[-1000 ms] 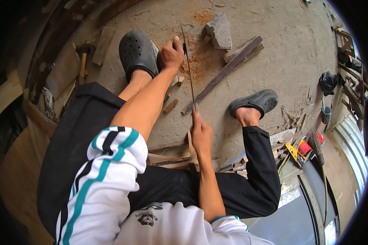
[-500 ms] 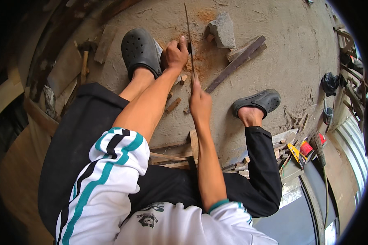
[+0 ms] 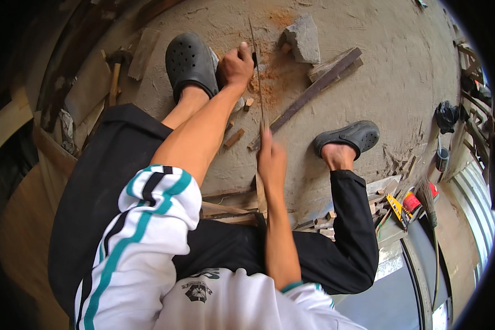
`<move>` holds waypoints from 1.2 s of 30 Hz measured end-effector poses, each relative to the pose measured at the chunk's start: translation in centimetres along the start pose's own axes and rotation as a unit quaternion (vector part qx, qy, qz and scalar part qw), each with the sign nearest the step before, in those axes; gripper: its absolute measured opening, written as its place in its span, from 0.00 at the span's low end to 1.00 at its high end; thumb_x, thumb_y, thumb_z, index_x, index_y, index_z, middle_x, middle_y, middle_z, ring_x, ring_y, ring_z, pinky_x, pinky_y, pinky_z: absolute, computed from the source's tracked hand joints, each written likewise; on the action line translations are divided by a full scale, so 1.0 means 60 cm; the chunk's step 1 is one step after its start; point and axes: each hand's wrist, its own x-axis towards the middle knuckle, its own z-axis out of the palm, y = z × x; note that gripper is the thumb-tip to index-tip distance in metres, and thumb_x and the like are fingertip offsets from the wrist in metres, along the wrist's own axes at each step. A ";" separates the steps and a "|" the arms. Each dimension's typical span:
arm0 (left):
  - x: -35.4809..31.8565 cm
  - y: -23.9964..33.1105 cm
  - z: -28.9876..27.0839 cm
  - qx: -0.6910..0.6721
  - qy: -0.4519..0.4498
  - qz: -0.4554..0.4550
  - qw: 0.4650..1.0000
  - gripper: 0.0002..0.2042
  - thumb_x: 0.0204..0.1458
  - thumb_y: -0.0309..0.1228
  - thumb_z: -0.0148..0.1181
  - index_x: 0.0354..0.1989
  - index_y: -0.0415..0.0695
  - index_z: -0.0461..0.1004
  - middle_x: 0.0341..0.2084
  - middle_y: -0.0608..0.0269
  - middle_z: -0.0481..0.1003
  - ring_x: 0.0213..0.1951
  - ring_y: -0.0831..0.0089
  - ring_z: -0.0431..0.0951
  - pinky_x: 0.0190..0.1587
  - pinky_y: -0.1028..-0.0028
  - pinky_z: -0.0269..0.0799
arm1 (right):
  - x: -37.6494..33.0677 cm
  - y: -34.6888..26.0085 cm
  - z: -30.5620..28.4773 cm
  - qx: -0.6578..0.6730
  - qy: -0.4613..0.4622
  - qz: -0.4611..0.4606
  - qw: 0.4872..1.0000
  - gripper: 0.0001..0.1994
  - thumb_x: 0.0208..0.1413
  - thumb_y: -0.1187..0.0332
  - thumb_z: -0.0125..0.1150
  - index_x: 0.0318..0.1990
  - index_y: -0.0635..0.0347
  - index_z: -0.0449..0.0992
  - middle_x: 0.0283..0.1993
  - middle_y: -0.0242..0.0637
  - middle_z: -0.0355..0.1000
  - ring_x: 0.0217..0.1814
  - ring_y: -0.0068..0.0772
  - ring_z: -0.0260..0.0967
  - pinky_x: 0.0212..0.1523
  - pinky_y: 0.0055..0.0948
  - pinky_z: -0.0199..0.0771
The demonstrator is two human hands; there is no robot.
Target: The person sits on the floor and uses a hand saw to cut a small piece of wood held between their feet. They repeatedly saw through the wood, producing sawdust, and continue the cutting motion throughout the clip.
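We find the left hand [image 3: 238, 66] at the upper centre of the frame, closed over a dark wood piece [image 3: 254, 59] beside the shoe [image 3: 191, 63], presumably to steady it. The right hand [image 3: 272, 160], blurred at mid-frame, grips the near end of a saw [image 3: 260, 93]; its blade passes the wood, contact unclear to us.

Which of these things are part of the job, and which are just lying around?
Apparently part of the job:
thin saw in the right hand
dark piece, mostly hidden, in the left hand
reddish sawdust near the saw

Apparently just lying around:
grey block
long dark wood strip
black plastic bag
broom
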 end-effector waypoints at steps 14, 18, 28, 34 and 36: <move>0.013 -0.011 -0.004 -0.004 0.002 -0.015 1.000 0.27 0.59 0.52 0.51 0.23 0.36 0.77 0.25 0.38 0.76 0.31 0.38 0.76 0.33 0.49 0.68 | -0.020 0.035 -0.013 0.039 -0.016 0.017 0.999 0.31 0.68 0.48 0.46 0.20 0.68 0.69 0.16 0.32 0.61 0.21 0.23 0.55 0.23 0.31 0.56; 0.008 0.004 0.001 -0.017 -0.007 0.001 1.000 0.28 0.59 0.52 0.51 0.22 0.36 0.76 0.23 0.38 0.75 0.29 0.39 0.76 0.32 0.48 0.67 | 0.065 0.027 0.003 0.051 -0.005 0.013 0.999 0.30 0.67 0.49 0.50 0.21 0.68 0.73 0.16 0.35 0.66 0.20 0.24 0.60 0.23 0.32 0.60; 0.000 0.000 0.002 0.005 0.000 0.025 1.000 0.27 0.58 0.51 0.51 0.22 0.38 0.76 0.23 0.38 0.76 0.30 0.39 0.77 0.34 0.50 0.69 | 0.070 -0.042 0.001 -0.007 0.002 0.007 1.000 0.33 0.67 0.46 0.46 0.23 0.72 0.74 0.17 0.48 0.66 0.20 0.37 0.64 0.28 0.39 0.65; -0.007 -0.015 -0.004 0.003 -0.008 0.018 1.000 0.30 0.58 0.56 0.49 0.24 0.37 0.76 0.24 0.37 0.76 0.33 0.38 0.77 0.35 0.50 0.69 | -0.007 0.018 -0.007 -0.003 -0.009 0.035 0.999 0.34 0.67 0.45 0.44 0.25 0.74 0.72 0.19 0.55 0.65 0.21 0.43 0.65 0.31 0.44 0.66; -0.011 -0.020 -0.006 0.005 -0.021 0.027 0.999 0.29 0.58 0.56 0.50 0.24 0.37 0.77 0.25 0.37 0.76 0.33 0.38 0.77 0.36 0.50 0.70 | -0.002 0.003 -0.005 -0.020 -0.011 0.050 0.998 0.33 0.67 0.46 0.45 0.26 0.74 0.73 0.18 0.55 0.65 0.22 0.43 0.64 0.31 0.43 0.66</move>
